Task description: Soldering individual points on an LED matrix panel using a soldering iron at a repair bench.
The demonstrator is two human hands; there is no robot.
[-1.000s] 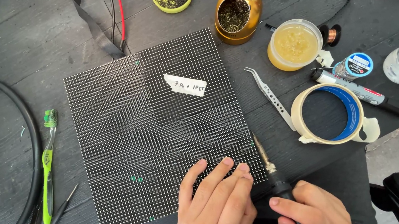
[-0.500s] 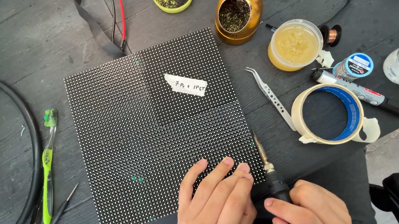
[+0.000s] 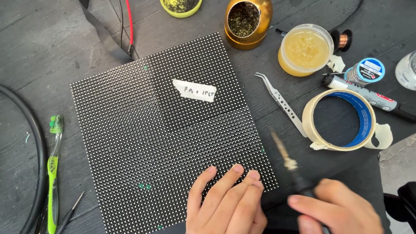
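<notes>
Head view. The left hand (image 3: 224, 209) lies flat, fingers together and extended, pressing the near right corner of the square black LED matrix panel (image 3: 169, 136) on the dark wooden table (image 3: 18, 43). The right hand (image 3: 337, 214) is closed around the handle of a soldering iron (image 3: 288, 160), motion-blurred, its long axis running from the hand up and to the left, the tip hovering just off the panel's right edge, nearer the left fingertips. Tweezers (image 3: 280, 102) and a tape roll (image 3: 340, 119) lie just beyond, to the right.
</notes>
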